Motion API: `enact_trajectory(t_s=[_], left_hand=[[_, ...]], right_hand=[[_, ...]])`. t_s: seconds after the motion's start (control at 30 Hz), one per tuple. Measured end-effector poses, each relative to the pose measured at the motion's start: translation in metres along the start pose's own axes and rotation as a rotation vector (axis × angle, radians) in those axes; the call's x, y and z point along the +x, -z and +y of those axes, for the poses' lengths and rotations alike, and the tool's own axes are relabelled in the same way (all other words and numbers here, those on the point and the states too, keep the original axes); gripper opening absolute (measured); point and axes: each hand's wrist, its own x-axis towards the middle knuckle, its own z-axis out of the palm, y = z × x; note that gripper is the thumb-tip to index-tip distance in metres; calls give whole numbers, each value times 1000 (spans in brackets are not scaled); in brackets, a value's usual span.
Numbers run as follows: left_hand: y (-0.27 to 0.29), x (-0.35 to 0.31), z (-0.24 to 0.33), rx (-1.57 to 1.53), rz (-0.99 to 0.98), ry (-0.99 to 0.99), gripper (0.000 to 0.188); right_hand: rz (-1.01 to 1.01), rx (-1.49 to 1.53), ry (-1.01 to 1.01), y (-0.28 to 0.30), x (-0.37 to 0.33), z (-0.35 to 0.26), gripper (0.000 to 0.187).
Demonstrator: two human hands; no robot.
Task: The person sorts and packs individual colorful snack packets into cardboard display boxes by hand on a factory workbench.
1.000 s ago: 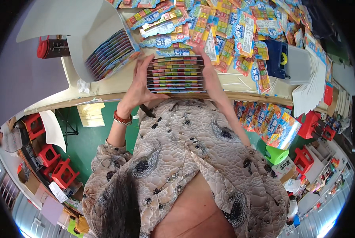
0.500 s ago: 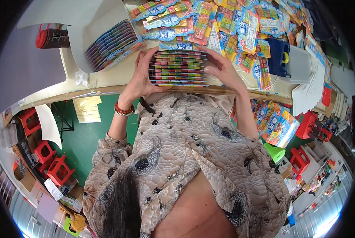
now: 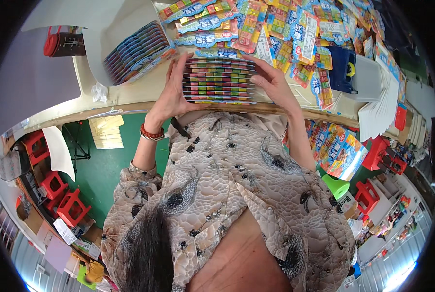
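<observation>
Between my hands, at the front edge of the table, stands a stack of blister-carded packs [image 3: 219,82] with small coloured blocks showing in rows. My left hand [image 3: 174,90] grips its left end, thumb along the near side. At the right end, my right hand [image 3: 272,82] closes on the stack with fingers at the far corner and thumb at the side. A second row of packs [image 3: 138,53] stands in a white box to the left. Loose blue-and-yellow packs [image 3: 275,29] lie heaped beyond my hands.
To the right are a dark blue tape dispenser [image 3: 342,70] and a pile of white sheets [image 3: 375,109]. A red-lidded jar [image 3: 64,45] stands far left. A crumpled clear plastic scrap [image 3: 99,93] lies near the table edge [image 3: 81,111]. Red stools [image 3: 74,208] stand on the green floor.
The stack in my hands has tilted slightly and sits a touch higher. Both hands keep their hold on its ends; the things around look unchanged.
</observation>
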Motion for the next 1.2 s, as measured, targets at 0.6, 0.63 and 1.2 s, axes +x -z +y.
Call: enact_trajectory(t_s=[0.6, 0.63, 1.2], left_hand=[[2, 1, 7, 38, -12, -30, 129], [0, 1, 5, 30, -5, -20, 130], [2, -1, -3, -3, -43, -1, 142]], right_hand=[[350, -522, 261, -32, -1, 25, 44], [359, -541, 265, -32, -2, 27, 44], [408, -622, 265, -38, -1, 28, 37]])
